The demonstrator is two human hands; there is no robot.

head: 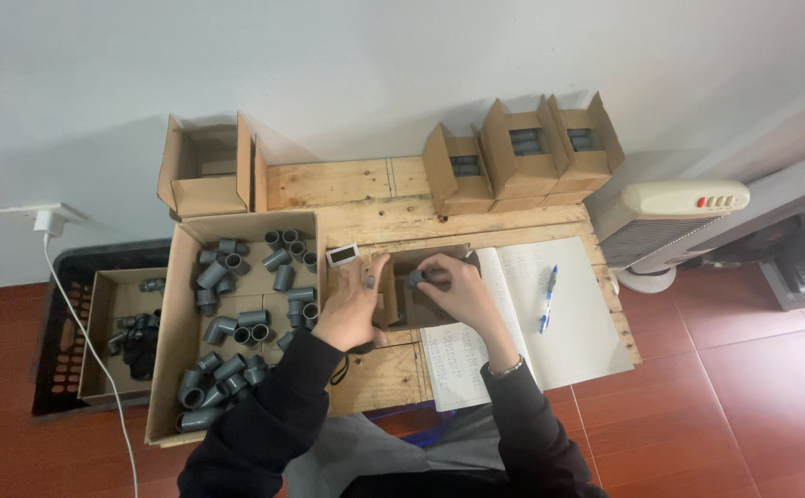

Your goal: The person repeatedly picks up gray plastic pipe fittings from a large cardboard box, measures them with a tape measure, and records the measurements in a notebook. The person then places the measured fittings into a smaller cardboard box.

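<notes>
My left hand (356, 309) rests flat on the flap of a small open cardboard box (400, 293) in the middle of the wooden table, steadying it. Just right of it, my right hand (453, 281) holds a grey plastic pipe fitting (418, 276) over the box's opening. A large open carton (173, 369) of several loose grey pipe fittings lies just left of my left hand.
Three filled small boxes (522, 152) stand at the table's back right, an empty open box (201, 171) at the back left. An open notebook (568, 323) with a blue pen (547, 297) lies to the right. A heater (670, 217) and floor crate (56, 314) flank the table.
</notes>
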